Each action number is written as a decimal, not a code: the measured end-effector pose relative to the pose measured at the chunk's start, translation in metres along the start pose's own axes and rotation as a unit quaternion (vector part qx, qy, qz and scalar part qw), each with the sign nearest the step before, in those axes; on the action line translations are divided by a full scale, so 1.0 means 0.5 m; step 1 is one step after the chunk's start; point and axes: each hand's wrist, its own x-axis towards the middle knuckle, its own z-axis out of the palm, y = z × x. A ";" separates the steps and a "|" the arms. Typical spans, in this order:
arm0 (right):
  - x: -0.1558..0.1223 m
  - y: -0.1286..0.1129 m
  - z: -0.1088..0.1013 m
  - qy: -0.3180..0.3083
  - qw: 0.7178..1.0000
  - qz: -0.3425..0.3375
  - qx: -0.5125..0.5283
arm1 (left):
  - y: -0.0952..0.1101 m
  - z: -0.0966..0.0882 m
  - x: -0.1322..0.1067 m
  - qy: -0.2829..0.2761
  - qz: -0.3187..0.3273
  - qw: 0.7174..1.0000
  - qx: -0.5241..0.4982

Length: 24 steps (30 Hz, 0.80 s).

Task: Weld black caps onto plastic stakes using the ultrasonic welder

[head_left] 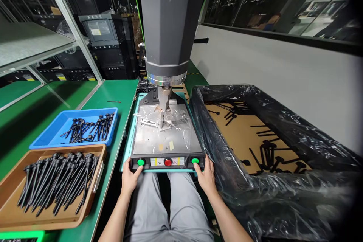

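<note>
My left hand [130, 178] is wrapped round the front left corner of a press machine's base [154, 136], its thumb on the left green button [140, 162]. At the opposite front corner my right hand [207, 177] grips the base the same way, its thumb on the right green button [194, 160]. Between them sits a red button [168, 162]. Above the metal plate, the machine's narrow metal tool [164, 100] points down into a small fixture [150, 122] partly covered by clear film. Whether a part sits under the tool, I cannot tell.
At left, a brown tray [96, 193] and a blue tray [36, 144] hold many black long-stemmed parts [59, 177] on a green table [120, 94]. A box lined with black plastic [227, 151] stands right, with similar parts inside. Dark crates [104, 32] are stacked behind.
</note>
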 end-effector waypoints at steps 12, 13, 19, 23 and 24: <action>0.000 -0.003 -0.001 0.000 1.000 -0.001 0.004 | 0.003 -0.003 -0.003 -0.001 0.008 1.000 0.008; 0.000 -0.003 -0.002 -0.001 1.000 0.003 0.010 | 0.001 -0.003 -0.004 0.000 0.007 1.000 0.007; 0.024 -0.038 -0.040 -0.011 0.994 0.075 0.076 | 0.032 -0.015 0.015 0.020 -0.074 0.989 -0.124; 0.083 -0.127 -0.063 0.047 0.987 0.032 0.151 | 0.102 -0.028 0.067 0.068 -0.042 0.986 -0.145; 0.104 -0.151 -0.063 0.037 0.980 0.029 0.193 | 0.120 -0.028 0.084 0.063 -0.026 0.987 -0.147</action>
